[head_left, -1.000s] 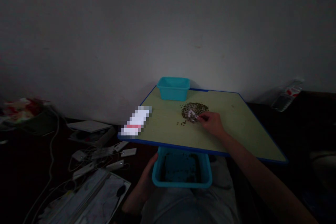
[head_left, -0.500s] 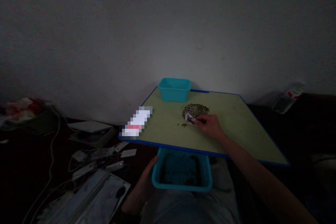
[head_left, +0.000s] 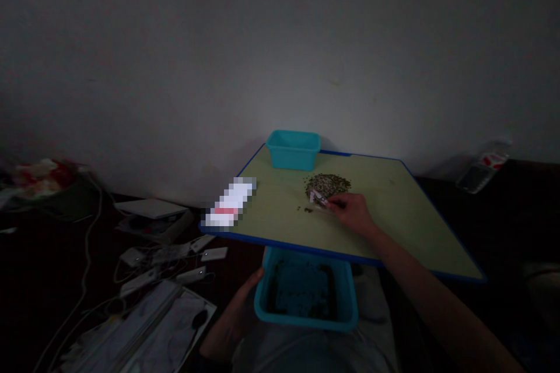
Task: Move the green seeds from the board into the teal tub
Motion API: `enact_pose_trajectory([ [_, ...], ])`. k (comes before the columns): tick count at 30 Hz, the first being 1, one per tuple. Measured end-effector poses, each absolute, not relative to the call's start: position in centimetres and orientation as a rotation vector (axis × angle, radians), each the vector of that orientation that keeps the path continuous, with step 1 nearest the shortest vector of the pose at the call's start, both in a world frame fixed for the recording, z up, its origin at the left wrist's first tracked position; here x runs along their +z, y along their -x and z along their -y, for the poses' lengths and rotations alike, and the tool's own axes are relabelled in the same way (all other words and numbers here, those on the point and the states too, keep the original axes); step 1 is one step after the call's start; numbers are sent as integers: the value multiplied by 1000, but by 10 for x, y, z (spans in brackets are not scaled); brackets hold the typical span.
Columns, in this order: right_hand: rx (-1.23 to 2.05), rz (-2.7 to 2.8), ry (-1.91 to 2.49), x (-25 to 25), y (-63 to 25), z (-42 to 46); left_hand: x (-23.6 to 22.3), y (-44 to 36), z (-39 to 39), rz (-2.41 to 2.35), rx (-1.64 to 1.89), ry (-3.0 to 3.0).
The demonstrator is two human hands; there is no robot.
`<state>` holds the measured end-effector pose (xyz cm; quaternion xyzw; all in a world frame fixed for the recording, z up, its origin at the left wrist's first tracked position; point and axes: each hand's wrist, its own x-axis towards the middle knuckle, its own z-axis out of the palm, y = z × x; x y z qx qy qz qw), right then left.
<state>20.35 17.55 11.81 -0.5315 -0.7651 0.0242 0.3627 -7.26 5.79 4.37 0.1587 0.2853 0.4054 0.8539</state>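
Right hand (head_left: 353,213): fingertips pinched together on a pale scrap (head_left: 318,197) at the granule pile (head_left: 331,183). Left hand (head_left: 242,306): clamped on the lower teal bin (head_left: 306,323).

On table (head_left: 394,227), before wall (head_left: 280,41): rear tub (head_left: 293,157), back L; granule pile (head_left: 328,185), nr ctr, before & R of rear tub; pixelated item (head_left: 230,204), front L. Below front edge, over lap (head_left: 371,309): front tub (head_left: 306,322), w/ bits in. L of table: cables (head_left: 168,253). R: bottle (head_left: 484,167).

The tabletop (head_left: 385,215) looks smooth and matt, the near bin (head_left: 306,323) plastic (faintly glossy, like the far bin (head_left: 293,158)).
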Motion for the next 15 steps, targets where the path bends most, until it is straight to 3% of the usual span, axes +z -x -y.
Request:
enact_pose_trajectory([
  [15, 113, 1961, 1344, 119, -205, -174, 42, 73, -59, -543, 858, -365],
])
